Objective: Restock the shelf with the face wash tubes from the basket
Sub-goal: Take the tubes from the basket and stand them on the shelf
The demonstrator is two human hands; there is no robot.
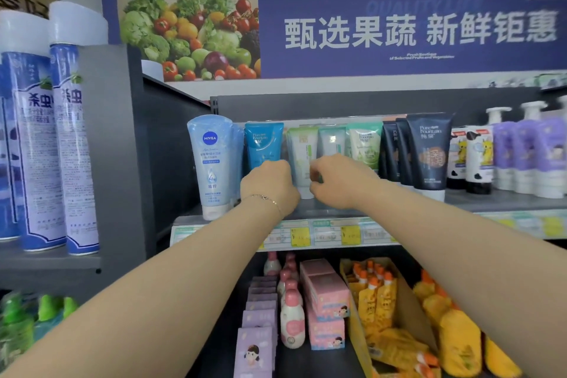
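Green-white tube (302, 156) pinched by fingers of right hand (336, 182), stood upright on shelf (478, 201), label outward for display. Left hand (270, 186) curled at blue tube (263, 144); grip hidden. Basket unseen.

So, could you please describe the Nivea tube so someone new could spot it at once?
Under the big blue banner runs a shelf of standing tubes. The Nivea tube stands at the row's far left end, beside the left hand. Its pale blue body and round dark blue badge set it apart.
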